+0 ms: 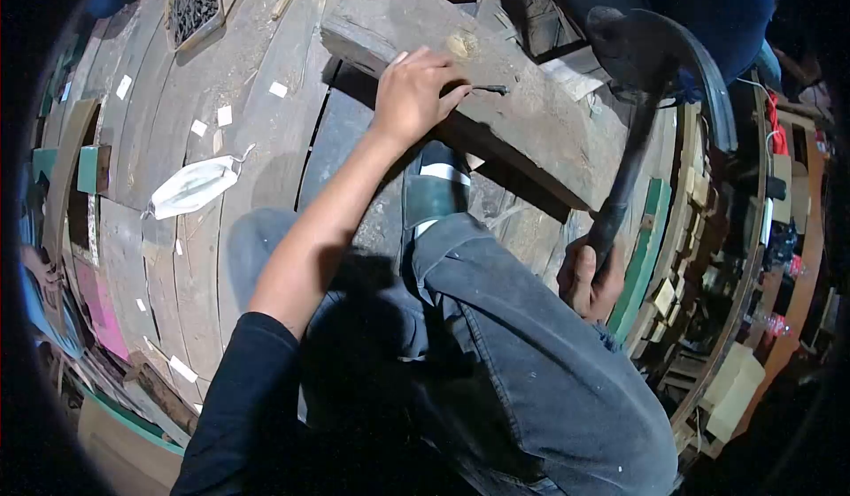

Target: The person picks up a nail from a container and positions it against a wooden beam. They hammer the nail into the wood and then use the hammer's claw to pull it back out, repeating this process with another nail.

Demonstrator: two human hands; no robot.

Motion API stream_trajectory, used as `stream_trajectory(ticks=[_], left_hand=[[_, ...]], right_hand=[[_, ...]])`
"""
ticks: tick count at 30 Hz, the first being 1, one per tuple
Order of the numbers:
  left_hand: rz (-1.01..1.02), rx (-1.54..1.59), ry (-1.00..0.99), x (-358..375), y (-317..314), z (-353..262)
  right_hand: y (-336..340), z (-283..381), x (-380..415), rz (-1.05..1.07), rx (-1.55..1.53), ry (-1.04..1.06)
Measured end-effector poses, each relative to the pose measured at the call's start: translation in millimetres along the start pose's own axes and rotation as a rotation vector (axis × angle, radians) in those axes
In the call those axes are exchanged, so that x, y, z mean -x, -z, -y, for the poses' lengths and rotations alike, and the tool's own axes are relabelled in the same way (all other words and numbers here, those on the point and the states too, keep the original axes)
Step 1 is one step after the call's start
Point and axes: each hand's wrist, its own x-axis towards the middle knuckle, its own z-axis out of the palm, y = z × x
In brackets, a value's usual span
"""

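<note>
My left hand point(414, 93) rests on the near edge of a thick wooden beam point(531, 115). Its thumb and fingers are pinched together, and a small dark nail point(491, 89) sticks out from their tips over the beam's upper face. In my right hand point(591, 285), held above my knee, is the grip of a claw hammer point(630, 155). The hammer is raised, with its dark metal head high at the right, apart from the beam. My green and white shoe point(437, 191) is beside the beam's near side.
A box point(170, 31) of dark nails stands on the plank floor point(266, 142) at the upper left. A white face mask point(193, 188) and paper scraps lie there. Another person point(735, 9) sits close at the upper right. A green strip of wood point(645, 253) and stacked pieces line the right.
</note>
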Motion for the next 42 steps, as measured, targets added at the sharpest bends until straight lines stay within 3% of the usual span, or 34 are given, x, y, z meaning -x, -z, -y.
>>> stream_trajectory(ticks=[2,4,6,7,8,18,30,40,41,42], left_hand=[[-0.004,0.012,0.013,-1.4,0.2,0.7],[-0.002,0.020,0.012,-2.5,2.4,0.4],[-0.007,0.040,0.015,-0.9,-1.0,2.1],[-0.104,-0.035,-0.039,-1.2,-1.3,1.6],[-0.073,-0.023,-0.030,-1.0,-2.5,1.7],[-0.008,0.041,0.022,-0.5,-1.8,3.9],[0.115,0.051,-0.013,2.6,6.9,-1.1],[-0.048,0.008,-0.080,6.3,-5.0,-0.4],[-0.058,0.010,-0.085,6.1,-5.3,0.0],[-0.066,0.013,-0.089,6.3,-5.4,0.3]], right_hand=[[-5.6,-0.8,-2.4,0.003,-0.056,0.001],[-17.8,-30.6,2.4,0.006,0.162,-0.037],[-21.5,-38.1,-0.8,0.209,0.250,-0.202],[-20.7,-44.8,0.3,0.195,0.277,-0.163],[-20.2,-50.2,2.0,0.178,0.304,-0.129],[-19.1,-44.6,14.0,0.040,0.036,-0.223],[-6.3,-37.7,7.3,0.015,-0.021,-0.233],[-12.2,-34.3,9.1,0.071,0.071,-0.211],[-10.3,-42.5,11.6,0.018,0.091,-0.133],[-7.2,-28.0,11.6,-0.006,-0.028,-0.229]])
